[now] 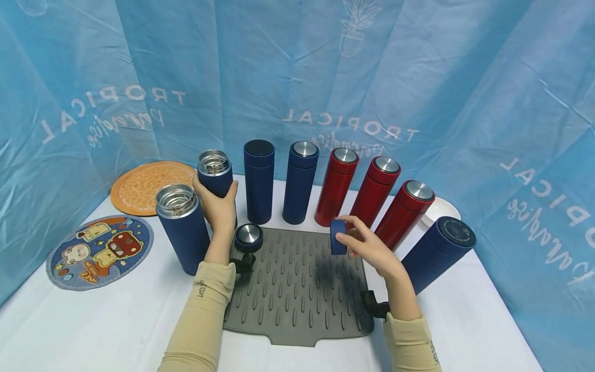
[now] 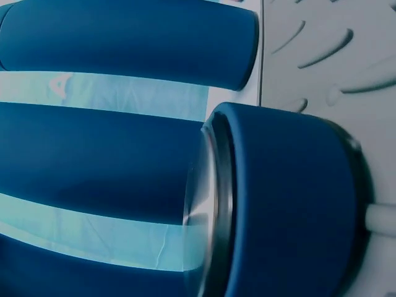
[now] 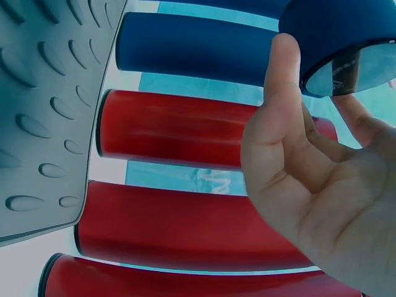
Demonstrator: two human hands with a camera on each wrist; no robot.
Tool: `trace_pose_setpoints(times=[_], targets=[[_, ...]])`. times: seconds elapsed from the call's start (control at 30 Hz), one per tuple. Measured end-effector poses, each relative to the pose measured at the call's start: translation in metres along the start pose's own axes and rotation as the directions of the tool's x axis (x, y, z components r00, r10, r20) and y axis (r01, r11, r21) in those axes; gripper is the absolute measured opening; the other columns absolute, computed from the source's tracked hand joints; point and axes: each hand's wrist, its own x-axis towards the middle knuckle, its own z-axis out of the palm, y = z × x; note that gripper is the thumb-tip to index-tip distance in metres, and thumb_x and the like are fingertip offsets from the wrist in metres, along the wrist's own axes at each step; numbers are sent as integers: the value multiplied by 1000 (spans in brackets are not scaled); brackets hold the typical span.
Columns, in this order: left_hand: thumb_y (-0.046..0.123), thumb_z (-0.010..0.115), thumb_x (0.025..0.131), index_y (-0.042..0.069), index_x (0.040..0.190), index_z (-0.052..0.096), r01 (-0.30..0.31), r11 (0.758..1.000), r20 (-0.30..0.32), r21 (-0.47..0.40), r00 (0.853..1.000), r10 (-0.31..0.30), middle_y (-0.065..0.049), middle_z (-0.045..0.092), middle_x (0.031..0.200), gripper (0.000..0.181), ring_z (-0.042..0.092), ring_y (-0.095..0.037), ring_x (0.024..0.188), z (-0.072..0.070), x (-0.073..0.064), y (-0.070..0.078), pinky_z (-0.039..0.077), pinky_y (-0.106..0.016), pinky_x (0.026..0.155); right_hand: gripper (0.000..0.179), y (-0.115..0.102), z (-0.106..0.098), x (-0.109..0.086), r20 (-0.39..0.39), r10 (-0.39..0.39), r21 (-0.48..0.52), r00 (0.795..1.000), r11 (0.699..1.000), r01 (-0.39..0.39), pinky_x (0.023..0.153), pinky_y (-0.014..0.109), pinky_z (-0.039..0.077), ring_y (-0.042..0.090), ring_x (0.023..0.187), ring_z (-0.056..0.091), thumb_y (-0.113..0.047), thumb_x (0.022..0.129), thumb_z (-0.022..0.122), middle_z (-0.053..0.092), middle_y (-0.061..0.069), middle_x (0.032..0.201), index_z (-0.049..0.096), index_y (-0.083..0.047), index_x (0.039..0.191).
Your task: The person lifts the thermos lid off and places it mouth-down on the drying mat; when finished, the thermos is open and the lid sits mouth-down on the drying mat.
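Note:
My left hand [image 1: 220,209] grips a blue thermos bottle [image 1: 216,175] whose steel mouth is uncovered. To its left stands another lidless blue thermos bottle [image 1: 183,232]. A blue lid with a steel top [image 1: 248,236] lies by the back left corner of the grey mat [image 1: 297,289]; the left wrist view shows this lid [image 2: 291,192] large. Above the mat's right side, my right hand [image 1: 369,247] pinches a second blue lid [image 1: 338,237] between thumb and fingers, turned on its side. In the right wrist view, the thumb presses this lid's [image 3: 346,31] edge.
Behind the mat stand two capped blue bottles [image 1: 259,181] and several red bottles [image 1: 337,188] with steel-topped lids. A capped blue bottle [image 1: 437,253] and a white bowl [image 1: 443,209] are at right. Two round placemats, orange [image 1: 149,188] and cartoon-printed [image 1: 99,253], lie at left.

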Motion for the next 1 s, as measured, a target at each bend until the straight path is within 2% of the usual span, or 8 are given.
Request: trace_pose_setpoints(times=[0.2, 0.27, 0.37, 0.5, 0.63, 0.83, 1.0], targets=[[24, 72, 80, 20, 145, 19, 7, 999, -20, 43, 1000, -6, -10, 31, 144, 84, 38, -28, 127, -2, 0, -1, 33, -46, 101, 55, -2, 12, 7, -11, -12, -2, 1000, 1000, 12, 83, 43, 48, 27, 100, 55, -31, 88, 61, 50, 18, 119, 38, -24, 137], [25, 72, 80, 20, 145, 19, 9, 998, -22, 57, 1000, -8, -10, 31, 144, 84, 39, -29, 127, -2, 0, -1, 33, -46, 102, 56, -5, 17, 11, -26, 2, -10, 1000, 1000, -3, 85, 46, 48, 27, 101, 56, -31, 86, 63, 51, 15, 119, 39, -25, 136], [24, 73, 80, 19, 145, 19, 5, 998, -13, 61, 1000, -4, -11, 31, 143, 85, 39, -30, 127, -1, -1, -1, 32, -46, 102, 58, -10, 26, 17, -54, 12, -43, 998, 999, -14, 83, 45, 49, 26, 100, 56, -31, 83, 67, 51, 11, 120, 41, -25, 134], [25, 72, 80, 18, 145, 18, 6, 998, -8, 68, 1000, -5, -12, 31, 143, 85, 39, -31, 126, 0, -2, 0, 33, -46, 101, 64, -16, 40, 28, -82, -13, -146, 997, 989, 1, 79, 40, 50, 25, 105, 52, -32, 78, 71, 52, 7, 122, 43, -18, 134], [26, 72, 80, 19, 145, 17, 9, 997, -1, 81, 1000, -9, -12, 30, 144, 85, 39, -31, 126, 1, -1, 1, 32, -47, 101, 69, -20, 54, 44, -78, -58, -260, 995, 965, 36, 84, 43, 48, 26, 110, 49, -30, 75, 74, 51, 8, 127, 45, -11, 134], [25, 71, 81, 19, 146, 14, 15, 997, 16, 80, 1000, -17, -13, 29, 144, 86, 37, -32, 128, 1, 1, 2, 31, -47, 102, 69, -19, 74, 67, -60, -113, -428, 992, 900, 77, 89, 43, 46, 25, 111, 51, -26, 70, 78, 52, 10, 126, 50, -9, 131], [25, 71, 82, 21, 145, 14, 26, 996, 17, 85, 999, -28, -13, 28, 144, 85, 37, -31, 127, 0, 0, 1, 31, -47, 102, 69, -16, 87, 82, -39, -120, -487, 992, 869, 86, 86, 40, 48, 24, 105, 53, -25, 68, 80, 54, 10, 122, 52, -10, 129]])
